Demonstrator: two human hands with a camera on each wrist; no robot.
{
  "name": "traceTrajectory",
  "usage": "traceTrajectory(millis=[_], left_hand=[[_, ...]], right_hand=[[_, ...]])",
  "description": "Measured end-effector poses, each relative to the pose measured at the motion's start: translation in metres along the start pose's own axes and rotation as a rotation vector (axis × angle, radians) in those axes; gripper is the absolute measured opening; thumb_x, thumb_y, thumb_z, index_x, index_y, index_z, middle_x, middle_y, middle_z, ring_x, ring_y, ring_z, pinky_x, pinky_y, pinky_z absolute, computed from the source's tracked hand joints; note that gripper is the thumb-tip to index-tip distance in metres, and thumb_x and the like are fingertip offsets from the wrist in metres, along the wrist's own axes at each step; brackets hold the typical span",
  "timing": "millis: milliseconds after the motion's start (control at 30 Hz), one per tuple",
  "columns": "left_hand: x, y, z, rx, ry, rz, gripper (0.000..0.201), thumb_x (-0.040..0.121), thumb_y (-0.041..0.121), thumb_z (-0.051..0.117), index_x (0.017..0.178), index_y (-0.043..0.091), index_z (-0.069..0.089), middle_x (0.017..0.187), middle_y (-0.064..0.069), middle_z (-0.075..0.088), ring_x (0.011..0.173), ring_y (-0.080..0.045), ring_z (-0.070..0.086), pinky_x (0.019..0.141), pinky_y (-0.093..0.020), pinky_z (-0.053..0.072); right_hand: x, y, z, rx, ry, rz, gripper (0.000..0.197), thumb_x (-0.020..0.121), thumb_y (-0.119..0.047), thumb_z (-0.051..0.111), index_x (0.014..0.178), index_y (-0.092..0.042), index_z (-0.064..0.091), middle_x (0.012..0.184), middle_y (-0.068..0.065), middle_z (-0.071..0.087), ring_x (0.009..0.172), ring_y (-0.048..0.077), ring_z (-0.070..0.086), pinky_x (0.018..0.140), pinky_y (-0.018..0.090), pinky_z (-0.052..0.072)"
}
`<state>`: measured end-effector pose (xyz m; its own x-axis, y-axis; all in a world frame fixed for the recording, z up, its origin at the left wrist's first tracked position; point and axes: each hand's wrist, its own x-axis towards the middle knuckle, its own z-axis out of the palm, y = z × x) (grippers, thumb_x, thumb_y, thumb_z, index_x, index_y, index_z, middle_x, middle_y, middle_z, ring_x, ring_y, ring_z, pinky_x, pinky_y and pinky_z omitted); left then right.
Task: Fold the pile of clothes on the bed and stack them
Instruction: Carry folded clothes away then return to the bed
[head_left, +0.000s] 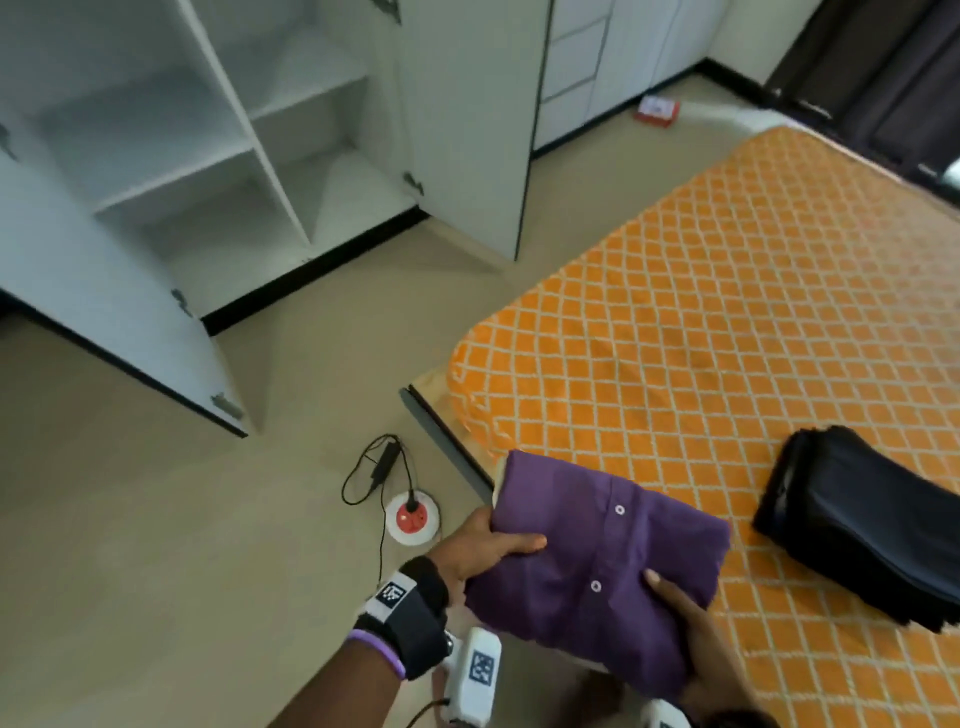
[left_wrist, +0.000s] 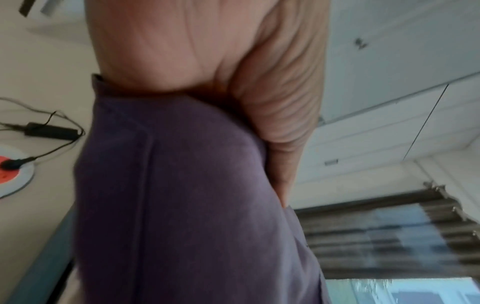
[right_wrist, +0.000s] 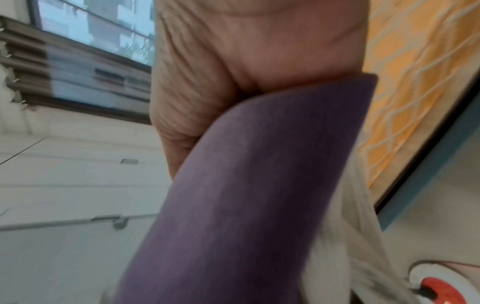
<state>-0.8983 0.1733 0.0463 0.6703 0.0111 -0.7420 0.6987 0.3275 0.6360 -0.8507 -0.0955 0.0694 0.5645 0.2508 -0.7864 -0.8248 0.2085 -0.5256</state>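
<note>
A folded purple shirt (head_left: 597, 566) with white buttons is held over the near corner of the bed, partly past its edge. My left hand (head_left: 488, 545) grips its left side, thumb on top. My right hand (head_left: 685, 623) grips its near right side, thumb on top. Both wrist views show purple fabric (left_wrist: 182, 205) (right_wrist: 246, 195) pinched under a thumb. A folded stack of black clothes (head_left: 862, 525) lies on the orange patterned bedspread (head_left: 701, 322) at the right.
An open white wardrobe (head_left: 208, 156) with bare shelves stands at the left, its doors swung out. On the beige floor lie a round red and white power socket (head_left: 412, 517) with a black adapter (head_left: 384, 462), and a red box (head_left: 657, 110) far back.
</note>
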Motion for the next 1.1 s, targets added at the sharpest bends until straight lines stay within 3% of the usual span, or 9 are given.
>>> traceTrajectory(millis=[100,167,300,400,567,700,900,1000,1100], left_hand=[[-0.032,0.03,-0.057,-0.099,0.09,0.096,0.071,0.065,0.032,0.092,0.127,0.018,0.062,0.116,-0.002,0.074,0.105,-0.022,0.071,0.098,-0.045,0.054],[-0.051,0.049,-0.091,-0.162,0.14,0.154,0.07,0.066,0.033,0.091,0.128,0.018,0.063,0.115,-0.002,0.074,0.106,-0.023,0.071,0.099,-0.046,0.053],[-0.086,0.087,-0.143,-0.269,0.24,0.269,0.055,0.078,0.033,0.085,0.127,0.019,0.064,0.116,-0.003,0.074,0.106,-0.024,0.071,0.099,-0.044,0.053],[-0.102,0.118,-0.172,-0.36,0.274,0.333,0.037,0.088,0.022,0.074,0.123,0.018,0.064,0.112,-0.005,0.075,0.101,-0.024,0.072,0.083,-0.035,0.059],[-0.105,0.188,-0.221,-0.458,0.398,0.439,0.046,0.082,0.024,0.077,0.126,0.022,0.062,0.112,-0.004,0.075,0.101,-0.025,0.073,0.086,-0.041,0.058],[-0.106,0.252,-0.255,-0.494,0.46,0.515,0.053,0.078,0.025,0.079,0.128,0.023,0.061,0.114,-0.005,0.074,0.104,-0.027,0.071,0.094,-0.047,0.055],[-0.109,0.324,-0.301,-0.497,0.487,0.583,0.066,0.068,0.028,0.087,0.129,0.026,0.062,0.118,-0.006,0.073,0.109,-0.031,0.069,0.099,-0.052,0.052],[-0.104,0.363,-0.33,-0.488,0.491,0.626,0.069,0.066,0.027,0.086,0.131,0.025,0.061,0.122,-0.009,0.071,0.11,-0.032,0.069,0.099,-0.052,0.052],[-0.091,0.409,-0.36,-0.454,0.485,0.678,0.058,0.075,0.019,0.084,0.128,0.023,0.062,0.118,-0.008,0.072,0.108,-0.031,0.07,0.095,-0.046,0.054]], right_hand=[[0.002,-0.002,0.089,-0.091,-0.053,-0.027,0.064,0.048,-0.028,0.095,0.102,-0.001,0.076,0.104,0.023,0.074,0.094,0.034,0.074,0.093,0.055,0.056],[0.006,-0.004,0.135,-0.096,-0.071,-0.055,0.061,0.064,-0.023,0.088,0.118,-0.001,0.071,0.121,0.025,0.068,0.11,0.04,0.068,0.106,0.059,0.046],[0.013,-0.034,0.219,-0.213,-0.185,-0.084,0.044,0.083,-0.016,0.075,0.125,-0.005,0.068,0.12,0.021,0.07,0.108,0.038,0.069,0.093,0.051,0.055],[0.028,-0.063,0.275,-0.305,-0.246,-0.103,0.043,0.082,-0.018,0.077,0.122,-0.006,0.069,0.116,0.02,0.072,0.105,0.038,0.07,0.086,0.046,0.058],[0.053,-0.11,0.373,-0.225,-0.381,-0.033,0.036,0.083,-0.026,0.071,0.115,-0.009,0.073,0.114,0.017,0.073,0.099,0.033,0.073,0.083,0.043,0.057],[0.08,-0.148,0.448,-0.11,-0.481,0.059,0.049,0.091,-0.035,0.063,0.134,-0.01,0.064,0.133,0.017,0.065,0.119,0.035,0.064,0.099,0.05,0.051],[0.113,-0.185,0.533,-0.079,-0.587,0.149,0.053,0.099,-0.042,0.054,0.139,-0.008,0.059,0.139,0.017,0.06,0.132,0.034,0.055,0.118,0.053,0.031],[0.127,-0.201,0.573,-0.122,-0.611,0.124,0.049,0.097,-0.037,0.058,0.138,-0.011,0.061,0.137,0.017,0.062,0.128,0.034,0.058,0.114,0.054,0.038],[0.145,-0.224,0.62,-0.128,-0.669,0.01,0.03,0.098,-0.025,0.053,0.11,-0.017,0.079,0.118,0.015,0.073,0.105,0.028,0.072,0.084,0.045,0.061]])
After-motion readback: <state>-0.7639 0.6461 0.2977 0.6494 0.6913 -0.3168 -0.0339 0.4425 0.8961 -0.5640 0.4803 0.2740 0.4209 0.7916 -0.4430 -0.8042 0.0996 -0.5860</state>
